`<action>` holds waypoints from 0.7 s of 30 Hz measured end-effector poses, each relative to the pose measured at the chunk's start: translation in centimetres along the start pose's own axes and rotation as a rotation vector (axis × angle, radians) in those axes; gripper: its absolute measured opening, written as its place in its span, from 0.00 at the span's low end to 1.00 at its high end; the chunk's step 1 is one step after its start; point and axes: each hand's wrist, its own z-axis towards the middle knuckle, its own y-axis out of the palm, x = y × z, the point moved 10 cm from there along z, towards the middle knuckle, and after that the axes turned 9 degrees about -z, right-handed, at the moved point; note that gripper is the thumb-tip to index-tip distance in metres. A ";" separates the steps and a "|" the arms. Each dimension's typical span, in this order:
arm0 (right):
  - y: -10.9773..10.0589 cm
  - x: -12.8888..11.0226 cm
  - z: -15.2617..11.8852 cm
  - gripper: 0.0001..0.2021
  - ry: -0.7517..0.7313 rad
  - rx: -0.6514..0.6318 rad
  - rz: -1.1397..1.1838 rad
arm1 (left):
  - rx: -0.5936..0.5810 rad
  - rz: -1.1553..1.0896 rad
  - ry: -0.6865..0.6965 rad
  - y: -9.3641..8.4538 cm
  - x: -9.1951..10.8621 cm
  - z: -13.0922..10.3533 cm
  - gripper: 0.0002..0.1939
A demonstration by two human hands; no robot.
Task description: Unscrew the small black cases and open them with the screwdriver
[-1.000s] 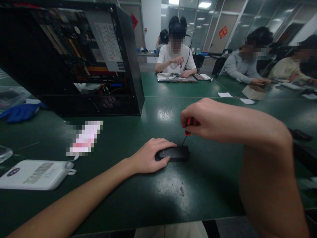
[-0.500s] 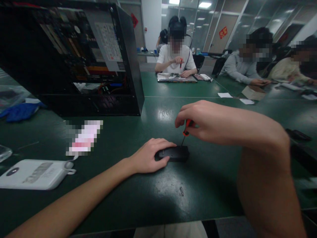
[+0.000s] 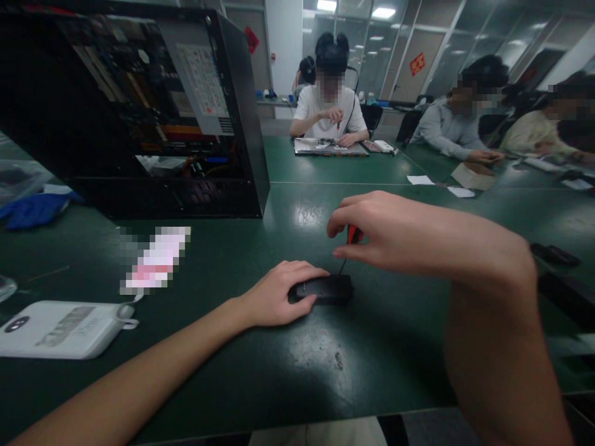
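Observation:
A small black oblong device (image 3: 332, 290) lies on the green table, its exact kind unclear. My left hand (image 3: 283, 294) grips its left end, with the fingers along the far side and the thumb along the near side. Above the device's right part, my right hand (image 3: 367, 232) holds a screwdriver (image 3: 354, 234) with a red and black handle. The thin shaft slants down and its tip meets the device's far edge near the right end. Part of the handle is hidden behind my fingers.
An open black computer case (image 3: 232, 124) stands at the back left. Left of my arm lie a white power bank (image 3: 60, 328), a blurred-out pink item (image 3: 158, 260) and a blue glove (image 3: 37, 210). Across the table a person (image 3: 331, 111) works; others sit to the right.
The fingers of my right hand have shifted on the screwdriver handle, the thumb now lower and further left. My left hand and the black device stay in place.

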 end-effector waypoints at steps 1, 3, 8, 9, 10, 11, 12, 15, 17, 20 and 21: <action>0.1 0.1 0.1 0.10 0.020 -0.007 -0.003 | 0.000 0.000 0.000 0.0 0.0 0.0 0.24; 0.1 0.1 0.2 0.11 0.030 -0.008 -0.011 | 0.001 0.001 0.001 -0.1 0.1 0.1 0.24; -0.2 -0.9 -0.3 0.15 -0.089 0.038 0.013 | 0.008 -0.003 0.002 -0.1 0.2 0.2 0.24; -0.2 -1.0 -0.4 0.14 -0.094 0.040 0.021 | 0.008 -0.006 0.003 0.0 0.2 0.1 0.24; -0.2 -1.0 -0.4 0.12 -0.085 0.040 0.023 | 0.008 -0.008 0.004 0.0 0.2 0.1 0.24; -0.2 -0.9 -0.4 0.10 -0.070 0.039 0.020 | 0.008 -0.009 0.003 0.0 0.1 0.1 0.24; -0.2 -0.9 -0.3 0.09 -0.057 0.035 0.013 | 0.007 -0.009 0.001 0.0 0.1 0.1 0.24; -0.3 -1.1 0.1 0.11 -0.063 0.032 0.002 | 0.006 -0.006 -0.007 0.0 0.1 0.1 0.24; -0.3 -1.4 0.0 0.16 -0.104 0.033 0.019 | 0.009 -0.007 -0.004 -0.1 0.1 0.1 0.24; -0.2 -1.4 -0.2 0.16 -0.127 0.039 0.042 | 0.008 -0.012 0.004 -0.1 0.2 0.1 0.24; -0.2 -1.1 -0.2 0.15 -0.109 0.046 0.037 | 0.007 -0.014 0.004 -0.1 0.2 0.1 0.24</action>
